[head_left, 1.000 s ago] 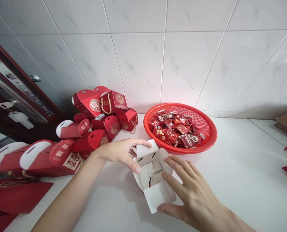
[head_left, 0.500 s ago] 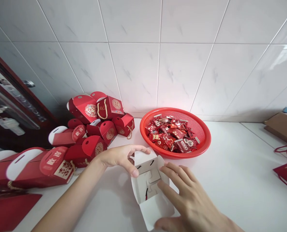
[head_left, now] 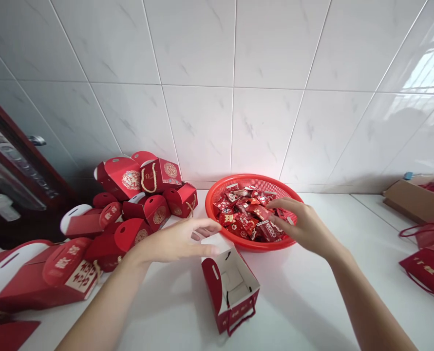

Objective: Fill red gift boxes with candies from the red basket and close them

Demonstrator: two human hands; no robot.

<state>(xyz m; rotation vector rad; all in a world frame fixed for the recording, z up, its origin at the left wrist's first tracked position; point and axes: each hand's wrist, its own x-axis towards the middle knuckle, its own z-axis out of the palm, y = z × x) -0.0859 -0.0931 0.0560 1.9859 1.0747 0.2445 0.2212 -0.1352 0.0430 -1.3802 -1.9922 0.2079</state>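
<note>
An open red gift box (head_left: 221, 317) with a white inside and a dark red cord handle stands on the white counter in front of me. My left hand (head_left: 185, 241) hovers at its far left corner, thumb and fingers apart, holding nothing; whether it touches the white flap (head_left: 220, 241) I cannot tell. Behind the box is a red plastic basket (head_left: 211, 207) of small red wrapped sweets (head_left: 244, 219). Over the basket's right side, my right hand (head_left: 302, 226) reaches in with parted fingers, its fingertips close to the sweets and nothing visibly gripped.
Closed red gift boxes (head_left: 116, 180) are piled on the left, several with rope handles. At the right lie red packages with cords (head_left: 430, 270) and a brown cardboard carton (head_left: 417, 202). A tiled wall (head_left: 260, 131) rises behind the counter.
My right hand has left the box and moved up to the basket of sweets. The box's near flap has come up, and its cord handle now shows. My left hand has loosened from the box.
</note>
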